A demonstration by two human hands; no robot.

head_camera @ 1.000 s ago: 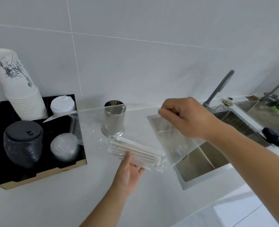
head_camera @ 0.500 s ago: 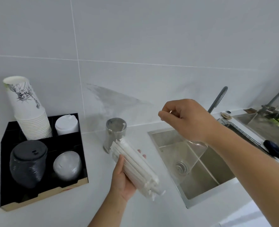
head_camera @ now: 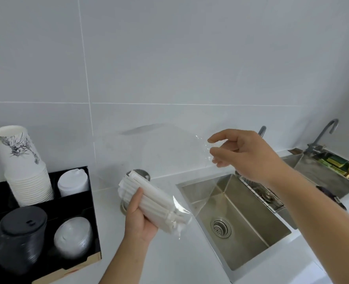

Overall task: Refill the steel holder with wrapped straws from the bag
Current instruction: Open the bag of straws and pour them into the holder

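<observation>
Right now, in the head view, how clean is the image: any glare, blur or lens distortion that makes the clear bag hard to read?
Head view: even, soft light; the clear bag shows only by faint glints near the right hand and a smeared grey streak on the wall. Its edges are mostly lost against the white tiles. Wide-angle bowing curves the tile lines. The straws in the left hand and the sink read fairly sharp.

Head view, single: looks forward and down, close over white countertop (head_camera: 99, 203), facing grey tiled wall (head_camera: 169, 58).
</observation>
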